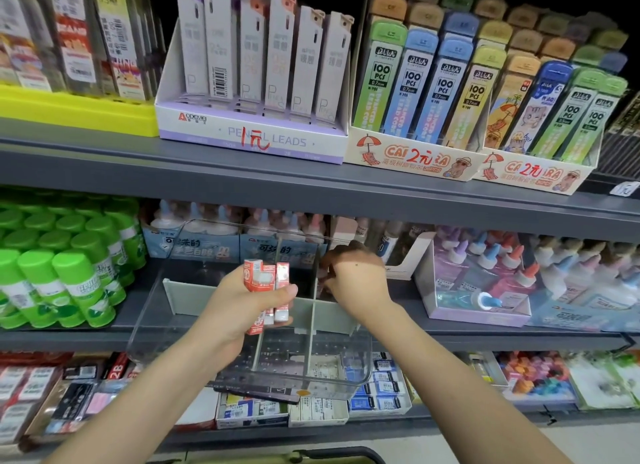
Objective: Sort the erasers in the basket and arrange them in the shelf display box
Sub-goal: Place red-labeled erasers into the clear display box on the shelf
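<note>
left hand (239,302) clenched round a bundle of red-and-white boxed erasers (266,283), held upright over the clear plastic display box with grey dividers (194,295) on the grey metal shelf (86,340) | right hand (356,273) fingers bent down into the box's right rear compartment, tips hidden, grasp cannot be told

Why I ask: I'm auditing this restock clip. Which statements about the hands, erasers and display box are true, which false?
1. The left hand holds several red-and-white erasers. True.
2. The right hand rests on the top shelf. False: it reaches down into the clear display box.
3. Grey dividers split the display box. True.
4. The green glue sticks stand right of the display box. False: they stand left of it.
</note>
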Motion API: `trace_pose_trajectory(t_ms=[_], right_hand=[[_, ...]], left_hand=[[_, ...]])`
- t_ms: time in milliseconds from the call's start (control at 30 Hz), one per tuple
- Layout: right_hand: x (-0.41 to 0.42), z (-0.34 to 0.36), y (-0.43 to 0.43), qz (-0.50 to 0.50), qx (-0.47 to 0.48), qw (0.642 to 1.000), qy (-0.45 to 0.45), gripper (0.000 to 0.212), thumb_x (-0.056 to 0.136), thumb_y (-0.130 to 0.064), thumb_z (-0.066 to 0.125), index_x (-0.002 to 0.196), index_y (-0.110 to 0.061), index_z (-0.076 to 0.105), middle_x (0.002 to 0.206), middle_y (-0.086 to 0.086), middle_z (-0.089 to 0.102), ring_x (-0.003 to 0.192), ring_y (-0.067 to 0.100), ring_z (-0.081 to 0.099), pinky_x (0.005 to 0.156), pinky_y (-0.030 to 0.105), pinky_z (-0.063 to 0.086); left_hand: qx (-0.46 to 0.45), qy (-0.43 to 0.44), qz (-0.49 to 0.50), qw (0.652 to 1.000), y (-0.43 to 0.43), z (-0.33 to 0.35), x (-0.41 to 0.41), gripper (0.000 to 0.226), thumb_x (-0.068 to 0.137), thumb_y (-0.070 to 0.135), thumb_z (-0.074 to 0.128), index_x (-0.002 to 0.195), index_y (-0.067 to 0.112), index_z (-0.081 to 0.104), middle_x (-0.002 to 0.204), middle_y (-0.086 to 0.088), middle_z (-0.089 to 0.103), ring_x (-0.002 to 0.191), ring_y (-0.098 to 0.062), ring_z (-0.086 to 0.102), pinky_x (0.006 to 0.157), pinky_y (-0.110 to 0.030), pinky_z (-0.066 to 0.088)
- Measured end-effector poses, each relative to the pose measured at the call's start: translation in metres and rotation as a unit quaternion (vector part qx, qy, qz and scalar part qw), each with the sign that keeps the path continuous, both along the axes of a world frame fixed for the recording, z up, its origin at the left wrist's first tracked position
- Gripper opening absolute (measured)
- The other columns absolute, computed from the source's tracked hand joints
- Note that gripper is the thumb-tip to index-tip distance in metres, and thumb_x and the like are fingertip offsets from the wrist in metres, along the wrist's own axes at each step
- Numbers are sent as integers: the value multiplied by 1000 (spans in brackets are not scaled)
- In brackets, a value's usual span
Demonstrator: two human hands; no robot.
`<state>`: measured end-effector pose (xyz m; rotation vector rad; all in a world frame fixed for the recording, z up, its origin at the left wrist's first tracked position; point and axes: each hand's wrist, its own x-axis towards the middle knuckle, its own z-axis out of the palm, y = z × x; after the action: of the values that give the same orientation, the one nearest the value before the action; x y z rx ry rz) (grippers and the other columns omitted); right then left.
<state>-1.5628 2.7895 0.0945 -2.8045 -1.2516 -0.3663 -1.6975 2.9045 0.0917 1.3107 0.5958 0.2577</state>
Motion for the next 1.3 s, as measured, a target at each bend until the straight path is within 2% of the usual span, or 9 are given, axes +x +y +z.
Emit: trace_pose_trajectory(t_ms=[100, 267, 400, 600, 767, 900, 967, 1100, 1300], right_hand=[[0, -3, 0, 12, 14, 1000, -12, 24, 87, -15, 54, 110, -14, 62, 103, 7, 65, 105, 27, 54, 70, 27, 39], [5, -4, -5, 12, 73, 996, 51, 33, 83, -21, 65, 115, -17, 62, 101, 10, 65, 106, 26, 53, 81, 30, 45], [-4, 10, -22, 23, 200, 968, 147, 23, 81, -21, 71, 103, -14, 70, 98, 1, 68, 94, 12, 57, 83, 22, 44], [-38, 30, -48, 53, 335, 817, 466, 14, 88, -20, 63, 100, -27, 67, 95, -8, 70, 85, 1, 63, 73, 17, 51], [-47, 31, -53, 34, 370, 762, 531, 14, 80, -6, 71, 86, -19, 69, 75, -2, 66, 68, 4, 59, 64, 17, 49], [-41, 31, -62, -2, 435, 687, 581, 15, 79, -6, 70, 94, -9, 68, 75, 2, 69, 65, 8, 57, 57, 21, 43], [-41, 29, -64, -33, 449, 669, 591, 17, 78, -11, 71, 94, -7, 68, 74, 4, 68, 64, 10, 53, 54, 21, 41], [-49, 26, -67, -55, 390, 689, 608, 18, 83, -21, 68, 77, -4, 69, 74, 10, 65, 64, 13, 57, 53, 20, 46], [-27, 37, -84, -99, 442, 680, 576, 11, 97, -17, 49, 102, -9, 54, 83, 15, 69, 70, 23, 68, 59, 30, 57]], left_hand=[[5, 2, -2, 1000, 0, 0, 0, 30, 73, 7, 77, 99, 11, 63, 84, -7, 73, 82, -23, 70, 83, -44, 55], [-19, -10, -1, 1000, -3, 6, 0, 28, 73, 0, 76, 96, 4, 62, 77, -10, 70, 67, -19, 70, 56, -30, 56], [-12, -17, -18, 1000, -5, 10, -1, 28, 70, 0, 77, 95, 3, 64, 78, -10, 71, 69, -21, 70, 56, -31, 56], [43, -24, -93, 994, -16, 16, -1, 24, 69, -3, 77, 88, 6, 65, 75, -9, 71, 68, -20, 67, 69, -41, 58], [62, -37, -136, 988, -34, 22, 0, 23, 72, -4, 74, 90, 4, 62, 68, -4, 68, 63, -15, 65, 57, -31, 56], [23, -35, -113, 993, -37, 25, 1, 31, 70, 2, 76, 97, 1, 59, 68, -9, 67, 64, -22, 65, 55, -32, 56], [68, -27, -109, 991, -40, 26, 2, 29, 72, 4, 77, 94, 3, 59, 66, -6, 67, 59, -16, 63, 50, -27, 53], [216, -29, -113, 969, -49, 23, 4, 22, 73, 14, 79, 84, 11, 60, 68, -1, 67, 54, -4, 59, 46, -19, 45], [409, 41, 38, 911, -34, 20, 12, 25, 76, 29, 76, 83, 16, 57, 73, 6, 64, 65, -5, 57, 54, -14, 40]])
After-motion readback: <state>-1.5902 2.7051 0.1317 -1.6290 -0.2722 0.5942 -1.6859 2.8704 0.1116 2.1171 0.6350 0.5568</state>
